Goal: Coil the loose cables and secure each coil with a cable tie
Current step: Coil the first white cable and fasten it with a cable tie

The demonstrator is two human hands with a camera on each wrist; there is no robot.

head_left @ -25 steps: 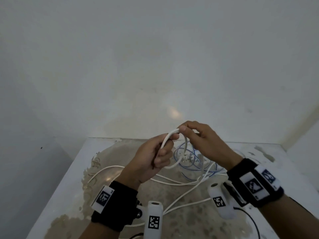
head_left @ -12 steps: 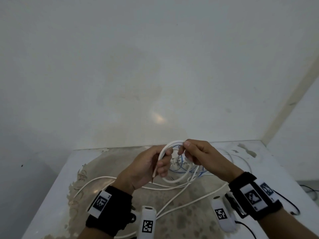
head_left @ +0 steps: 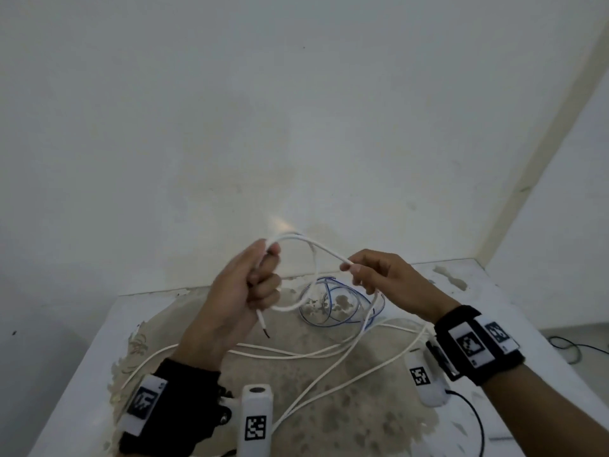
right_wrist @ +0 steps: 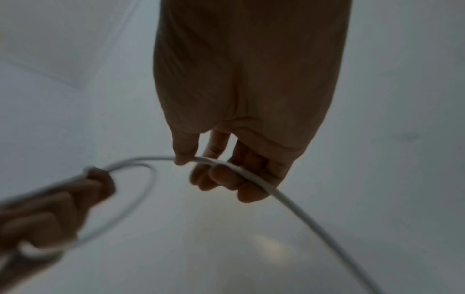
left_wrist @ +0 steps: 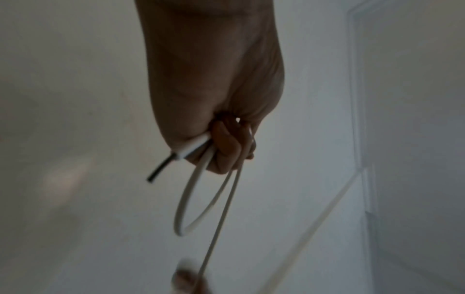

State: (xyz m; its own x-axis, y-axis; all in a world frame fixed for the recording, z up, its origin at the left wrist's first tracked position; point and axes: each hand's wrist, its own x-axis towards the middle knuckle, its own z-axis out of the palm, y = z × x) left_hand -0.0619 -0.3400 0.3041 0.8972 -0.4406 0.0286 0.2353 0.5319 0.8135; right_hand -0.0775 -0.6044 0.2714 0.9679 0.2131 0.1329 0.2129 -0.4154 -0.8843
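left hand (head_left: 242, 288): raised above the table, fingers curled tight round the white cable (head_left: 324, 250); one small loop gripped in the fist; back of hand faces head camera
cable end (head_left: 263, 326): short tail sticks out below the left fist, dark bare tip; left wrist view shows the same tail (left_wrist: 161, 169) beside the loop (left_wrist: 198, 199)
right hand (head_left: 384, 280): also raised, to the right of the left hand, apart from it; thumb and curled fingers (right_wrist: 226, 179) hold the cable loosely, cable runs across the fingers (right_wrist: 254, 177)
cable span: arcs from the top of the left fist over to the right hand, then drops from the right hand to the table
rest of white cable (head_left: 329, 374): loose, several strands strewn over the table, uncoiled
blue cable (head_left: 339, 301): thin, loose tangle lying on the table behind and below the hands, not held
table (head_left: 82, 384): white edges, stained worn patch in the middle
wall (head_left: 296, 110): plain, pale, behind the table
wristbands (head_left: 478, 347): black, on both wrists, white tags with black codes
cable tie: cannot make one out
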